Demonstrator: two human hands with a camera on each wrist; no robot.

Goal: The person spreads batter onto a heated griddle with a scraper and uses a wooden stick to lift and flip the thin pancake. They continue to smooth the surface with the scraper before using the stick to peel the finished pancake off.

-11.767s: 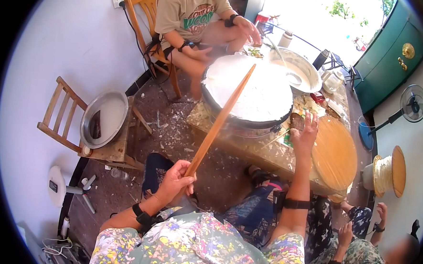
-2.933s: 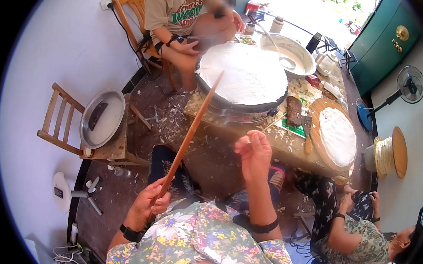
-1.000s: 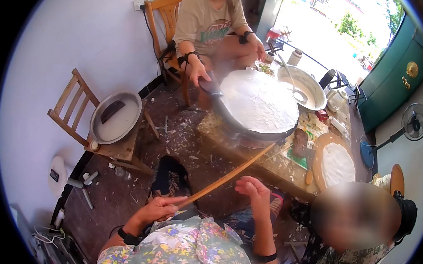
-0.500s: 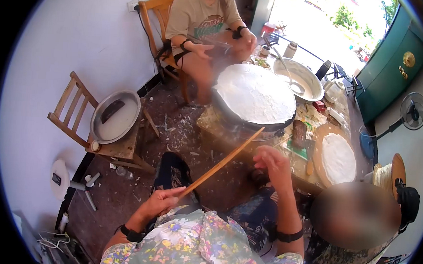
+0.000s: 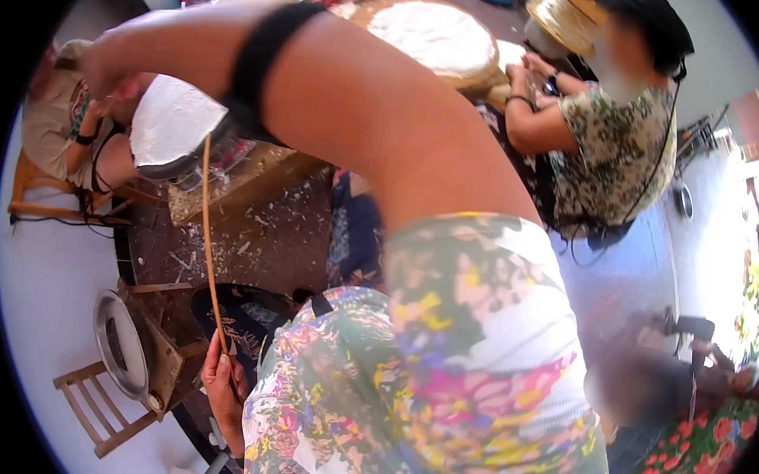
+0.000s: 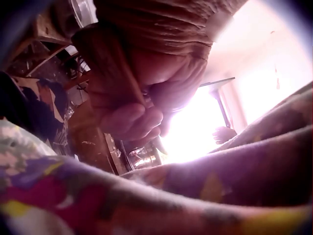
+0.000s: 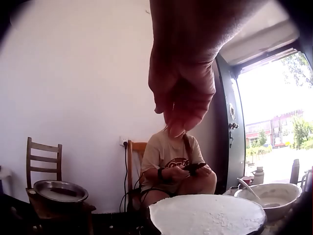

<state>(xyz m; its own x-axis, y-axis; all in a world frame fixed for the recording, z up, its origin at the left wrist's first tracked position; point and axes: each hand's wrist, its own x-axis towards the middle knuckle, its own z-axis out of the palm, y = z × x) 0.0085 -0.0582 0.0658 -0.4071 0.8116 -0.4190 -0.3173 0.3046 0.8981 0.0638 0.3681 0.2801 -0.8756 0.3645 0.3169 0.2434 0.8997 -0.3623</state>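
My left hand [image 5: 224,383] grips the lower end of a long, thin wooden stick [image 5: 210,245], low beside my flowered shirt. In the left wrist view, fingers curl round the stick's thick end [image 6: 110,61]. The stick's far tip overlaps the edge of a round griddle [image 5: 175,128] covered with a white layer. My right arm is raised across the head view, its hand blurred at the upper left. In the right wrist view, the right hand [image 7: 183,88] hangs high above the griddle, fingers loosely bent, with nothing seen in them.
A round board [image 5: 491,71] bearing a white sheet lies on the table. A metal basin [image 5: 105,317] stands on a wooden chair. One person sits beyond the griddle, another at the right. A basin with a ladle [image 7: 288,198] stands by the griddle.
The head view has turned sharply to the right. My right arm has risen from near the table to across the view. My left hand keeps its grip on the stick.
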